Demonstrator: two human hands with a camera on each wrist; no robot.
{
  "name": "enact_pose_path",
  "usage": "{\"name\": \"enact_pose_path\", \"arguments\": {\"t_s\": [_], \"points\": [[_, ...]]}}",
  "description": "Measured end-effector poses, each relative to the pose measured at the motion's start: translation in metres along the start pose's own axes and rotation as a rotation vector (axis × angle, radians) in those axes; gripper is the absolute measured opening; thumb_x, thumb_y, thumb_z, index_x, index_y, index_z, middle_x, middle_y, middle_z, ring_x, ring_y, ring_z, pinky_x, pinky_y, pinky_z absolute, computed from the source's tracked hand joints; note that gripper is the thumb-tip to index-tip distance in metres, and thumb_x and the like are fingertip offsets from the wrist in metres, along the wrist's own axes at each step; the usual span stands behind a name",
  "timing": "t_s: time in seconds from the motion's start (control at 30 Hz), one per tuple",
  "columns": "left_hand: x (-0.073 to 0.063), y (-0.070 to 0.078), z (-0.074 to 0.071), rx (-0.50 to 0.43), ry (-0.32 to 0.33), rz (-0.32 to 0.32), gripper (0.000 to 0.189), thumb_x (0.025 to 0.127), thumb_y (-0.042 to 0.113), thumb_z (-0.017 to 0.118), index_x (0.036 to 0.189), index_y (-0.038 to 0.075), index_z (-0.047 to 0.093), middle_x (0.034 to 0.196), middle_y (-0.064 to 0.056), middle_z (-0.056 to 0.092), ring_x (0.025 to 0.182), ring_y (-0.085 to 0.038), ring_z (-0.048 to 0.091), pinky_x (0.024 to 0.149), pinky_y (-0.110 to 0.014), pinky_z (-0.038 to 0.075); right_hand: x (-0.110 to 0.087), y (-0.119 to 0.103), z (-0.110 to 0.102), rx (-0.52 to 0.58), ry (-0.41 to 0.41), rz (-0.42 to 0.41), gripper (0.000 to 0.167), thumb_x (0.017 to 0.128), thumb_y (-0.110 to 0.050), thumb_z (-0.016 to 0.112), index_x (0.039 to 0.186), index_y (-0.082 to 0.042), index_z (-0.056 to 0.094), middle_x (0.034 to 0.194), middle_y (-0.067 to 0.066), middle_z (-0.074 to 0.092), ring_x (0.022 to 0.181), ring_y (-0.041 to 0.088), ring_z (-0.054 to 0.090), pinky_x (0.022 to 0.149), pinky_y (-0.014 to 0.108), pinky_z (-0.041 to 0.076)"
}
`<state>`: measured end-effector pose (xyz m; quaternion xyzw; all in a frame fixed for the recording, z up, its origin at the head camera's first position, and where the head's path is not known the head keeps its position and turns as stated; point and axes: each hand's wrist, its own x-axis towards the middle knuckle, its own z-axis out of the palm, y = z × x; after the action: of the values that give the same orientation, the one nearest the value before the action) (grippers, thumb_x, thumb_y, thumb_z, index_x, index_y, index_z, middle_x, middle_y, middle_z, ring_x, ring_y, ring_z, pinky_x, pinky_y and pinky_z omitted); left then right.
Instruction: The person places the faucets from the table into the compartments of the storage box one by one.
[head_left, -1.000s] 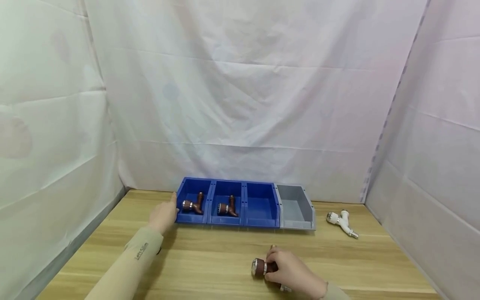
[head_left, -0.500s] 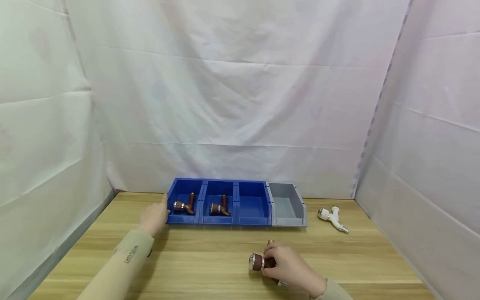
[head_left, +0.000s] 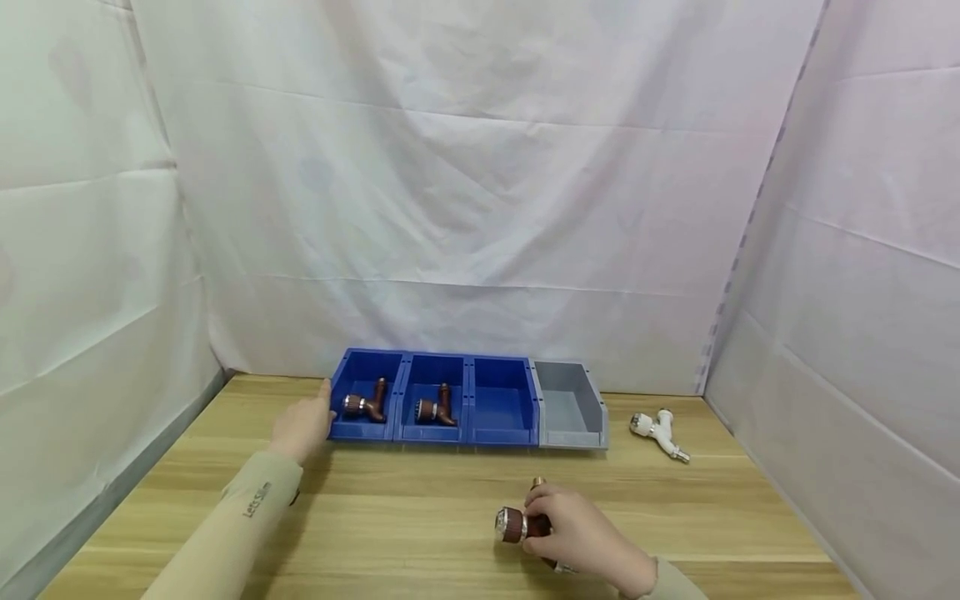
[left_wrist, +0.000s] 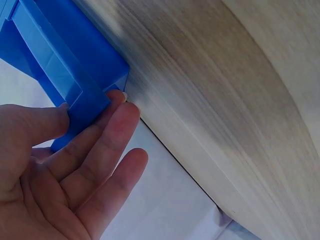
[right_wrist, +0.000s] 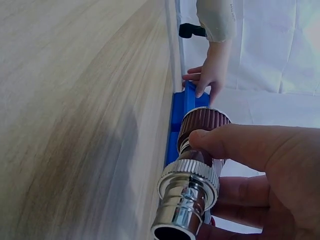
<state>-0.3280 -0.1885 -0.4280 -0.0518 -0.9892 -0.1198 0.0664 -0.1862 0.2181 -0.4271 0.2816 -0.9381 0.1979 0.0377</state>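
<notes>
My left hand [head_left: 303, 423] is at the outer side of the leftmost blue bin [head_left: 365, 430]. In the left wrist view, its thumb and fingers [left_wrist: 82, 162] hold that bin's corner [left_wrist: 82, 107]. My right hand [head_left: 581, 533] grips a brown tap [head_left: 512, 525] with a ribbed knob and silver hose nozzle, over the front of the table. In the right wrist view, the thumb presses the tap's neck below the knob [right_wrist: 205, 120]; the palm hides part of the body. Two similar brown taps lie in the left bin [head_left: 371, 406] and the second blue bin [head_left: 438, 410].
A third blue bin [head_left: 504, 435] and a grey bin [head_left: 573, 438] complete the joined row at the back. Right of them, a white tap [head_left: 660, 433] lies on the wooden table [head_left: 420, 517]. White cloth [head_left: 465, 208] hangs behind and along both sides.
The head view has swung slightly to the right. Against the bins, my right hand has shifted a little rightward with the brown tap. My left hand stays at the left bin.
</notes>
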Motion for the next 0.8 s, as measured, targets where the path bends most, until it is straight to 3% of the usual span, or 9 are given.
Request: {"name": "enact_pose_path", "arguments": {"t_s": [0.27,0.8], "points": [[0.000,-0.004,0.003,-0.007,0.008,0.021,0.065,0.098,0.017,0.057,0.147,-0.012,0.024,0.103,-0.031,0.063,0.066,-0.031,0.059,0.054,-0.043,0.050,-0.003,-0.005,-0.004,0.020,-0.037,0.021,0.022,0.074,-0.025,0.082,0.089,-0.010,0.074,0.099,-0.005,0.064,0.089,0.010,0.060,0.072,0.026,0.051],[-0.003,-0.002,0.001,0.003,0.021,0.017,0.064,0.098,0.016,0.056,0.146,-0.012,0.025,0.095,-0.029,0.065,0.064,-0.031,0.059,0.052,-0.044,0.050,-0.005,-0.012,-0.010,-0.007,-0.035,0.005,0.023,0.075,-0.026,0.081,0.091,-0.011,0.074,0.103,-0.002,0.065,0.092,0.012,0.061,0.073,0.026,0.051]]}}
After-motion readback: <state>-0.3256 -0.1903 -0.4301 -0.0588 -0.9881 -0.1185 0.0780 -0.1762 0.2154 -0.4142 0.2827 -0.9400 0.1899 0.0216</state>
